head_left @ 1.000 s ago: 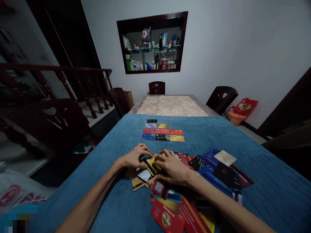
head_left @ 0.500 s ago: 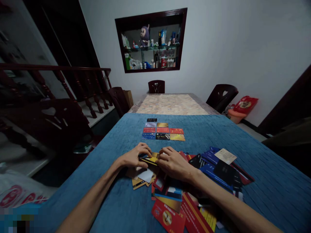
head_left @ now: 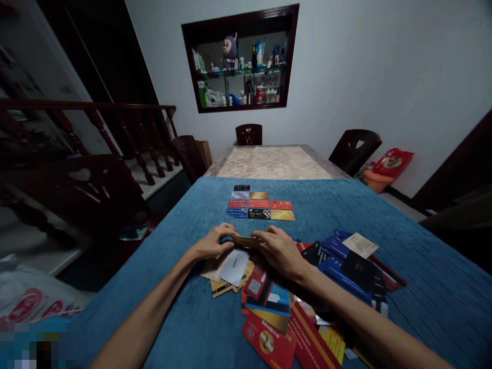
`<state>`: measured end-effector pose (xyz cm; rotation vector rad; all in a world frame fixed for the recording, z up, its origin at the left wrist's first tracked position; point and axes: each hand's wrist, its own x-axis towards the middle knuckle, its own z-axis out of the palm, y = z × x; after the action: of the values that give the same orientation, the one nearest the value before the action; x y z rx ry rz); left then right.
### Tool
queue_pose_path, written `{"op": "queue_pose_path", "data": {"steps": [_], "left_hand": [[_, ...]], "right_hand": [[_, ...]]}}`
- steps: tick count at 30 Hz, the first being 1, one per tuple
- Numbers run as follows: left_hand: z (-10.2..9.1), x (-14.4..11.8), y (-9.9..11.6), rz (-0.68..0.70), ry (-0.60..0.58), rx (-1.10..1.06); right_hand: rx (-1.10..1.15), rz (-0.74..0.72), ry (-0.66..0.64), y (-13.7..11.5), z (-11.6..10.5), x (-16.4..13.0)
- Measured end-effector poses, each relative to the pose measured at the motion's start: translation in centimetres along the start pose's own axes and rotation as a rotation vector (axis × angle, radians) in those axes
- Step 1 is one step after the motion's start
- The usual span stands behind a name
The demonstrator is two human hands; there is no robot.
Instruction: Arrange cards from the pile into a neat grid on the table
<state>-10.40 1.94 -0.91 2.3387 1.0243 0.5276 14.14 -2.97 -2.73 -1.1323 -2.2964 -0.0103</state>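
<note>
No readable print, seemingly, on the cards [head_left: 260, 208] at this blur.

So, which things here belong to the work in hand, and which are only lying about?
In hand:
- gold card, held by left hand and right hand
- loose card heap
- laid-out card rows
- blue cloth

Lying about:
- chairs
- wall shelf
- red bag
</note>
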Motion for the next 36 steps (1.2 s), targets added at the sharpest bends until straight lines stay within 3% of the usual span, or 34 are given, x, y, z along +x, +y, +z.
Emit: {"op": "queue_pose_path", "data": {"steps": [22, 36], "left_hand": [[1.1, 0.3, -0.2, 0.004, 0.104, -0.040], [1.3, 0.7, 0.0, -0.048, 0.287, -0.132]], "right_hand": [[-0.001, 0.123, -0.104, -0.3, -0.3, 0.1], [-0.131, 0.019, 0.021, -0.5, 0.1, 0.0]]}}
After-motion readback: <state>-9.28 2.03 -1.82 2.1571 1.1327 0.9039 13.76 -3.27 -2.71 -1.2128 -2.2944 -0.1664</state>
